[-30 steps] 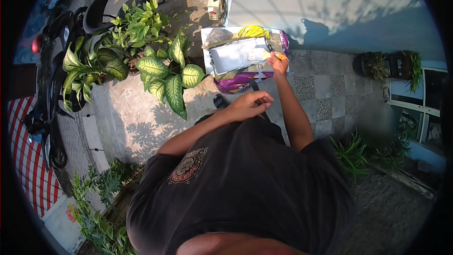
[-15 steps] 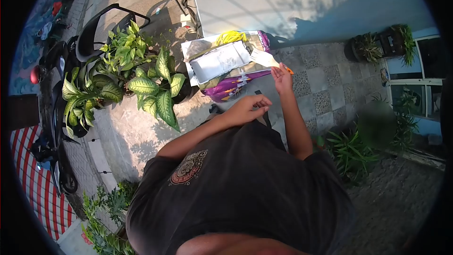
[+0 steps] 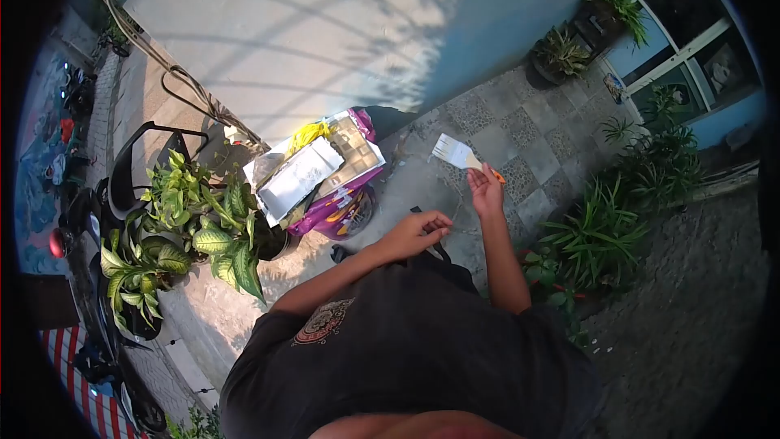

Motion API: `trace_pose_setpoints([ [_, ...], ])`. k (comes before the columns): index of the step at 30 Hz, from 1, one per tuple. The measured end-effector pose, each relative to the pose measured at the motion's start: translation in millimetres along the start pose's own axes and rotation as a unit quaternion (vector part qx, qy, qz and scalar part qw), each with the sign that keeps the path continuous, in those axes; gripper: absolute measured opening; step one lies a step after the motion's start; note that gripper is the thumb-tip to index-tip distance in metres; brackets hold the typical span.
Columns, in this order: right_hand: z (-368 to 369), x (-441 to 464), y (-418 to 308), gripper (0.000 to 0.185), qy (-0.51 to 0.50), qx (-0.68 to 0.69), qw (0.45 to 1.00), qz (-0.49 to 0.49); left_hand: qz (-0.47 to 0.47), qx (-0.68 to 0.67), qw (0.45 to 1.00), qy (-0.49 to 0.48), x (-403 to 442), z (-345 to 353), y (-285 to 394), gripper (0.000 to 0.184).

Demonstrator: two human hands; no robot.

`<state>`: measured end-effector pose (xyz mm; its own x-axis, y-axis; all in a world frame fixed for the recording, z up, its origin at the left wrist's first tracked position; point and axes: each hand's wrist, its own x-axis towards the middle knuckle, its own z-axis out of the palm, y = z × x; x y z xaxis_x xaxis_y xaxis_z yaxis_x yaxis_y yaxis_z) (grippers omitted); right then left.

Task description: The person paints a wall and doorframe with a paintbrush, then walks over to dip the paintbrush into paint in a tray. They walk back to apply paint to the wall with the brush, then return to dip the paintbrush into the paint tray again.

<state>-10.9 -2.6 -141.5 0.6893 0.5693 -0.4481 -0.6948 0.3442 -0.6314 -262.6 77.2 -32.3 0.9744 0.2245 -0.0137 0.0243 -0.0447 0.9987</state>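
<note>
My right hand [image 3: 486, 192] is closed on the handle of a wide paintbrush [image 3: 457, 154]. The brush has pale bristles pointing up and left, and an orange handle end shows beyond my fingers. My left hand [image 3: 414, 236] hovers in front of my shirt with its fingers loosely bent and apart, holding nothing. Left of both hands, a white tray [image 3: 302, 180] rests at a slant on a stand, with a yellow bundle [image 3: 309, 135] behind it. Purple printed packaging [image 3: 329, 213] covers the stand's near side.
Variegated potted plants [image 3: 223, 236] stand close to the tray's left. Behind is a light blue wall [image 3: 325, 41] with cables [image 3: 154, 49] at its left. A patterned tile floor [image 3: 504, 138] runs right toward a window [image 3: 682, 49]. Green plants [image 3: 597, 223] grow at the right.
The view has turned toward the wall and the right side. The paintbrush, still in my right hand, now appears over the tile floor, apart from the tray. My left hand stays near my body.
</note>
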Motion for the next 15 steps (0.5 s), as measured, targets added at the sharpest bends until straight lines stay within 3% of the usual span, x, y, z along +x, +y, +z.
trace_pose_setpoints([
  [15, -117.6, -50.8, -117.6, 0.013, 0.095, 0.138, 0.974, -0.155, -0.033, 0.018, 0.974, -0.223, 102.0, 109.1, 3.1, 0.026],
])
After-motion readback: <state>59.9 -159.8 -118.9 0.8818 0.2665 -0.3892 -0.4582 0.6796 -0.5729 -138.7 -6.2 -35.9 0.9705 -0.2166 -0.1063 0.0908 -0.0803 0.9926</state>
